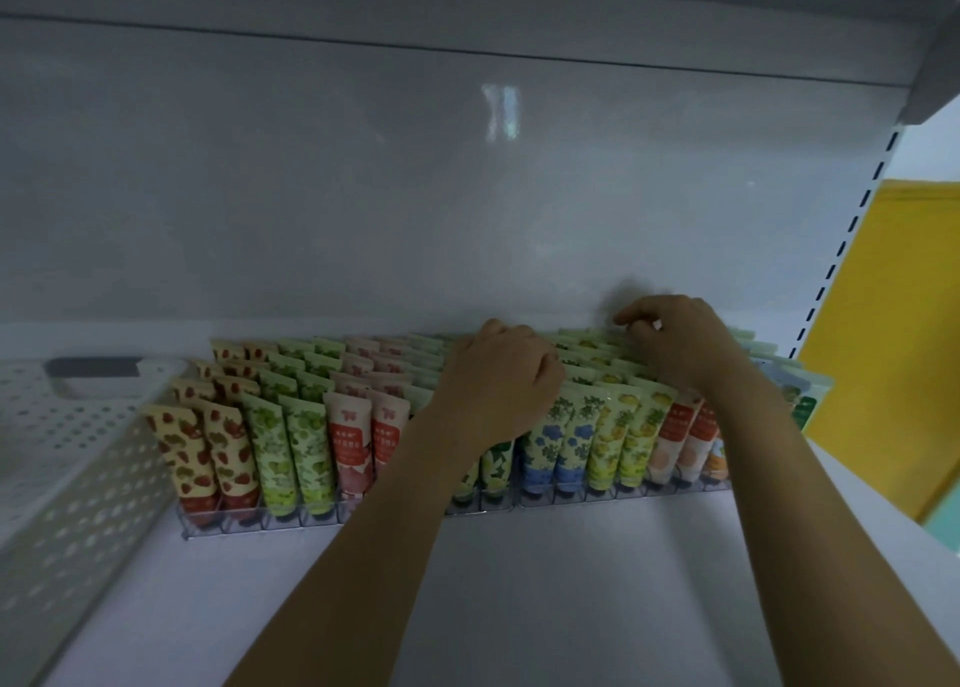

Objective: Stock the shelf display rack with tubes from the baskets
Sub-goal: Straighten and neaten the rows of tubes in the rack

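Currently, both hands are reaching into the clear display rack (363,522), which sits on the white shelf (519,593) across the middle of the frame, close to the pale back panel (415,192). The rack is packed with tubes (291,452) standing cap-down in rows running front to back. Left to right, we note strawberry-print tubes (187,457), green-print, pink-red tubes (353,442), blue-flower tubes (556,442), yellow-fruit tubes (623,442) and white-and-orange tubes (680,442). The left hand (498,385) is at centre frame, knuckles up, with its fingers curled down among the tube tops in the middle rows. It hides the tubes beneath it, so we cannot tell whether its grip encloses one. The right hand (680,343) is right of centre over the rearmost rows, with thumb and forefinger drawn close together at the tube tops. A small white speck shows at the fingertips. We cannot tell whether this grip pinches a tube. A white perforated basket (78,452) with a grey handle stands at left frame, just beside the rack's left end; its contents are out of sight. A yellow panel (893,322) shows at the right edge, beyond the slotted shelf upright.
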The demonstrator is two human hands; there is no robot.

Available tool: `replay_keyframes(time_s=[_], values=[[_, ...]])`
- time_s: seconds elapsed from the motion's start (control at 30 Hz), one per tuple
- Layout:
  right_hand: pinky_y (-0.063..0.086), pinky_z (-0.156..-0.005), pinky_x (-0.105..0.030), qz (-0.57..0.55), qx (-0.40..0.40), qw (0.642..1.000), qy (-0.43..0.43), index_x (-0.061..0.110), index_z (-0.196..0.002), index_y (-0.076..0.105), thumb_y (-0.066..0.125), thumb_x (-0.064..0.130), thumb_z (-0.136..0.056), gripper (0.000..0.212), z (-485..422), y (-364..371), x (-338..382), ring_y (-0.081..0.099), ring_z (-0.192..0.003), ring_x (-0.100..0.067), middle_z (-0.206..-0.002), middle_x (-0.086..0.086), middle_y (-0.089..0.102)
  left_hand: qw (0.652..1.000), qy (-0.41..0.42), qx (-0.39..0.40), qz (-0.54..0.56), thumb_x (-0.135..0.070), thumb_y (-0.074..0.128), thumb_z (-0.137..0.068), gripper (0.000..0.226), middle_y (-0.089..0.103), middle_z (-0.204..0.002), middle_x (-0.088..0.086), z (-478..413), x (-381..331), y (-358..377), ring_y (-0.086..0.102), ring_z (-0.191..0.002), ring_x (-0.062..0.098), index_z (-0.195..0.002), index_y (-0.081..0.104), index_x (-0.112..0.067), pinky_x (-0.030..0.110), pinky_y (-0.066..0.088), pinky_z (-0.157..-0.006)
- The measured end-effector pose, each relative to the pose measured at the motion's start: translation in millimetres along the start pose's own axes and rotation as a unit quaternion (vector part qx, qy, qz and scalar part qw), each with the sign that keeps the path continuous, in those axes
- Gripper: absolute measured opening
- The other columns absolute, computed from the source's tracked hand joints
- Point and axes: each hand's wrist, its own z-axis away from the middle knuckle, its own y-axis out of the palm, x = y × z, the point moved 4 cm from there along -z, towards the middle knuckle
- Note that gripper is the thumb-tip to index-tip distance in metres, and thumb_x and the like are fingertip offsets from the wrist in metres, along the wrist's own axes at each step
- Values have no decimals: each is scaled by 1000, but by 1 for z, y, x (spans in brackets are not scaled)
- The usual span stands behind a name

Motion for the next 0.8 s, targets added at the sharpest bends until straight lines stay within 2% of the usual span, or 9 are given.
replay_keyframes(time_s=[0.07, 0.23, 0.4, 0.57, 0.8], values=[[38, -101, -43, 20, 23, 1000, -8, 18, -111, 67, 42, 12, -91, 33, 0, 4, 2, 48, -115, -32, -119, -6, 63, 1000, 0, 0, 1, -36, 13, -81, 62, 60, -110, 4, 0, 0, 0, 43, -105, 18, -106, 63, -10, 32, 34, -88], [33, -104, -44, 39, 43, 998, -15, 20, -112, 66, 39, 13, -93, 34, -2, 8, 1, 45, -118, -33, -122, -5, 62, 1000, -3, 2, -12, -36, 14, -85, 58, 60, -112, 3, 0, -1, -1, 44, -106, 19, -108, 62, -11, 32, 34, -89], [36, -103, -45, 42, 40, 998, -18, 21, -111, 67, 40, 14, -91, 35, -6, 9, -2, 49, -115, -33, -120, -9, 62, 1000, -2, 3, -7, -36, 13, -82, 61, 60, -113, 2, 0, -2, -1, 44, -106, 19, -110, 62, -12, 30, 33, -87], [35, -104, -45, 57, 38, 997, -21, 17, -113, 66, 39, 13, -92, 35, -5, 12, 1, 48, -117, -34, -121, -8, 62, 1000, -13, 11, 7, -26, 27, -98, 40, 59, -116, 2, 1, -1, -1, 44, -109, 20, -111, 61, -12, 33, 33, -93], [34, -104, -45, 60, 42, 997, -19, 17, -115, 65, 39, 14, -92, 34, -5, 12, 1, 47, -117, -33, -123, -8, 61, 1000, -21, 16, 17, -24, 28, -98, 38, 57, -119, 2, 3, -3, -2, 42, -112, 20, -115, 60, -12, 33, 32, -94]])
